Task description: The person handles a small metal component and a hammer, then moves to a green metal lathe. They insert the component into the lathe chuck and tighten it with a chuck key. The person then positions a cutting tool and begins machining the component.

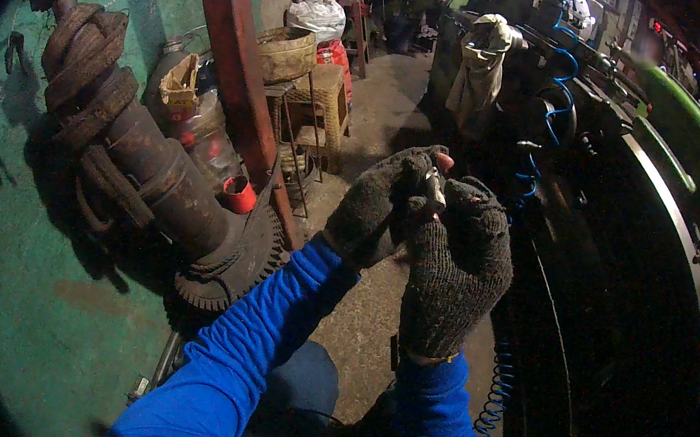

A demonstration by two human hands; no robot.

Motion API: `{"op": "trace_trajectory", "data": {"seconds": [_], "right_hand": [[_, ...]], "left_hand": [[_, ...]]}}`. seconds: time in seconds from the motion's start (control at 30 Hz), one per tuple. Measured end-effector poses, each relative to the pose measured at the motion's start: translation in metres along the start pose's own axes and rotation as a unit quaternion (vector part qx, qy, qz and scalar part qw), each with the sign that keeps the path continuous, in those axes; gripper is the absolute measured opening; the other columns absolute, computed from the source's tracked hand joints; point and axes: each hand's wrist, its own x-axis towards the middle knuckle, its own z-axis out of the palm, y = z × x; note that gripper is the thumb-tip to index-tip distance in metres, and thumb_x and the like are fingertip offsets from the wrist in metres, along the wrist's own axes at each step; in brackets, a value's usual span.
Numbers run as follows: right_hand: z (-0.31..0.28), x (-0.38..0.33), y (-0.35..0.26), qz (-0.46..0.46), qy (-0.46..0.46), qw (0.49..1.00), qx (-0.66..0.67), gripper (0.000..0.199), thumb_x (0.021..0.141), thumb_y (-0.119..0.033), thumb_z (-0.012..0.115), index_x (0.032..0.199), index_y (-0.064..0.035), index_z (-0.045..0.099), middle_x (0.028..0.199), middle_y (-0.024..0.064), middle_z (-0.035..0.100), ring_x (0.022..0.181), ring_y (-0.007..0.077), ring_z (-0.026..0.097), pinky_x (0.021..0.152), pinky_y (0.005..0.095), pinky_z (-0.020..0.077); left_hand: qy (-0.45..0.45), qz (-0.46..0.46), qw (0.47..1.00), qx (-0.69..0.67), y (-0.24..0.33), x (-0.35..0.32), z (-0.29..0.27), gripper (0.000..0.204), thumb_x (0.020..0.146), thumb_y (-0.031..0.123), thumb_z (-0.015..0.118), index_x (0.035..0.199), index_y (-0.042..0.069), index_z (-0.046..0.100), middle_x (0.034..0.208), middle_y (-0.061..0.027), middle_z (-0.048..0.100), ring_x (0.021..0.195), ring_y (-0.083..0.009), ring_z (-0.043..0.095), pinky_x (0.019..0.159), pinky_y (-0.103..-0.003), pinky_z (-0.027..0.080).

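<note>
Dark grey knit is covering both hands of the person I'm watching, and blue sleeves (249,327) are rising behind the gloves (447,310). The left hand (375,204) and the right hand (463,260) are meeting in front of the body, above the floor (361,318), and their fingertips are pinching a small shiny metal piece (436,191) between them; both are gripping it, though the knit is hiding part of it and I can't tell its full shape. Over on the left, a heavy rusty shaft (178,188) is standing along the green wall (23,329), with thick dark coils (86,46) winding round its upper part and a toothed wheel (256,264) sitting at its lower end. A red cup (239,195) is sitting beside the shaft, near a reddish post (238,62). Over on the right, a pale cloth (478,70) is hanging by a green machine (671,124)
</note>
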Motion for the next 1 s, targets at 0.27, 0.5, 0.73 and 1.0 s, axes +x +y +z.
{"op": "trace_trajectory", "data": {"seconds": [0.27, 0.5, 0.73, 1.0], "right_hand": [[0.002, -0.001, 0.005, 0.009, -0.008, 1.0, 0.003, 0.033, 0.089, 0.011, 0.074, 0.122, 0.0045, 0.073, 0.13, 0.0153, 0.072, 0.117, 0.0229, 0.072, 0.103, 0.0363, 0.0582], [0.002, -0.001, 0.005, 0.016, 0.0, 1.0, 0.019, 0.03, 0.088, 0.009, 0.078, 0.117, 0.0034, 0.074, 0.121, 0.0125, 0.074, 0.112, 0.0207, 0.072, 0.099, 0.035, 0.0586], [-0.002, 0.001, 0.005, -0.012, -0.009, 1.0, -0.022, 0.031, 0.09, 0.009, 0.075, 0.12, 0.0041, 0.073, 0.124, 0.015, 0.075, 0.111, 0.0217, 0.074, 0.1, 0.035, 0.0587], [0.002, 0.001, 0.0, 0.013, 0.019, 1.0, 0.013, 0.028, 0.087, 0.005, 0.083, 0.113, 0.0015, 0.076, 0.112, 0.0098, 0.076, 0.103, 0.0172, 0.073, 0.094, 0.0324, 0.0587]], "left_hand": [[-0.023, 0.043, 0.997, 0.064, -0.003, 0.001, -0.008, 0.04, 0.116, 0.024, 0.051, 0.145, -0.002, 0.058, 0.122, -0.0077, 0.069, 0.101, -0.0143, 0.071, 0.088, -0.03, 0.064], [-0.024, 0.011, 0.998, 0.063, -0.003, 0.003, -0.01, 0.04, 0.115, 0.025, 0.053, 0.145, -0.001, 0.058, 0.122, -0.0067, 0.068, 0.101, -0.0138, 0.07, 0.086, -0.029, 0.064], [-0.034, 0.04, 0.996, 0.067, -0.005, -0.003, -0.007, 0.039, 0.115, 0.026, 0.054, 0.145, 0.0, 0.059, 0.117, -0.0049, 0.068, 0.1, -0.0123, 0.07, 0.089, -0.027, 0.061], [-0.016, -0.035, 0.997, -0.066, -0.014, 0.003, -0.013, 0.038, 0.115, 0.023, 0.054, 0.145, 0.0, 0.059, 0.114, -0.0044, 0.067, 0.097, -0.0113, 0.068, 0.087, -0.026, 0.06]]}}
